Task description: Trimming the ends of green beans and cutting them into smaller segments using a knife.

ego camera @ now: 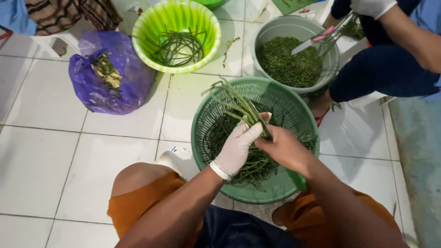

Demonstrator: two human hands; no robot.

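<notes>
Head view: hands [262, 147] gripping stalks [236, 103]

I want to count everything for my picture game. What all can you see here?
basket: one, green, on the floor in the middle, full of long stems
stem bundle: one, green, over the basket
bowl: one, lime green, top middle, a few stems inside
bucket: one, grey, top right, chopped greens inside
bag: one, purple, left, holding scraps
other person's knife: one, pink handle, over the bucket
left hand: white glove, grip on the bundle
right hand: bare, at the bundle
</notes>
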